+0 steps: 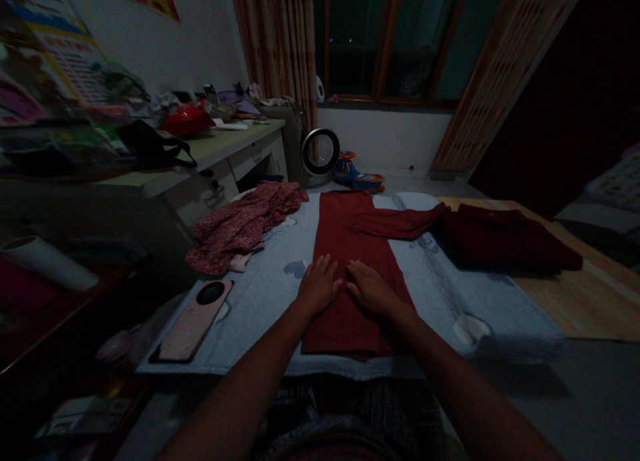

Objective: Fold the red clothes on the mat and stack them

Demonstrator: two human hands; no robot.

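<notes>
Both palms flat, fingers spread, nothing grasped: my left hand (318,284) and right hand (369,287) press side by side on the dark red garment (350,237), thumbs nearly touching. Garment lies lengthwise on a pale blue blanket (260,294), one sleeve (400,222) stretched out to the right, w/ its near hem just below my wrists. Left of it, on the blanket edge, a pink phone (193,321) lies face down. Further left & back, a crumpled red floral cloth (240,227). Right side: another dark red folded piece (505,237), partly on a wooden board (590,301).
</notes>
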